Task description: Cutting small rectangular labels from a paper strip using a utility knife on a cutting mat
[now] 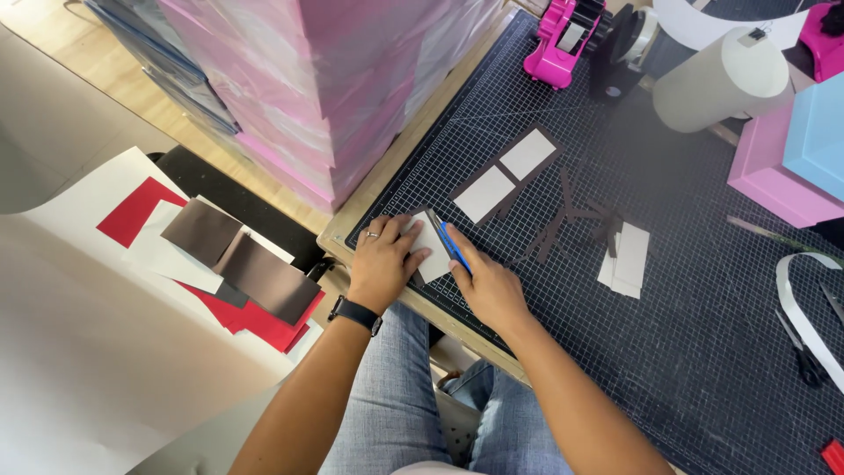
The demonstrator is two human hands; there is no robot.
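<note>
Head view: near the lower left edge of the dark cutting mat, the left hand lies flat with spread fingers on a small grey card, pinning it so it cannot slide. The right hand is closed around a blue knife, its tip against the card's right edge.
</note>
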